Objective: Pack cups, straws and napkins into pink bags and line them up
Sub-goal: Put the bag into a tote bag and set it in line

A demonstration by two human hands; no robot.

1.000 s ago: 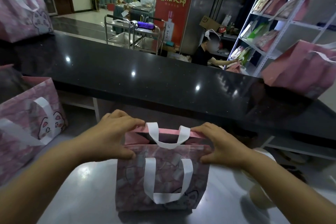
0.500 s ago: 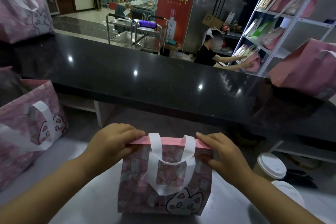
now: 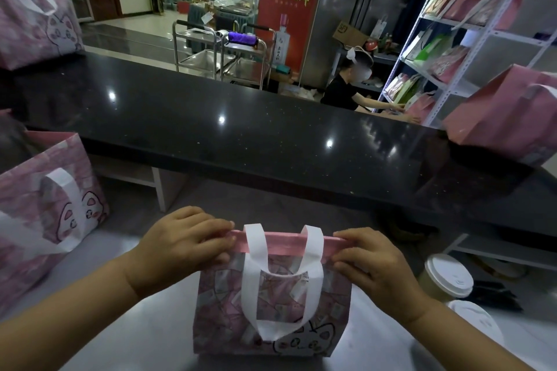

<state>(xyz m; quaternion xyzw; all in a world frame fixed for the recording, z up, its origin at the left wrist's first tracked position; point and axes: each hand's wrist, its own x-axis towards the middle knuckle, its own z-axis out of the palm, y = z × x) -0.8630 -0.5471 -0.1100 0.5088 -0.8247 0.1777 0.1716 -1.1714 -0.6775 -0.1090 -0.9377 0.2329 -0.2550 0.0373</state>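
The pink bag (image 3: 271, 307) stands upright on the grey tabletop (image 3: 126, 334) just before me, its folded top edge running left to right. My left hand (image 3: 180, 247) pinches one end, my right hand (image 3: 376, 265) the other, both grips clamped on it. Two lidded cups (image 3: 449, 278) stand just right; a second bag (image 3: 51, 214) waits farther left, likely its neighbour in line.
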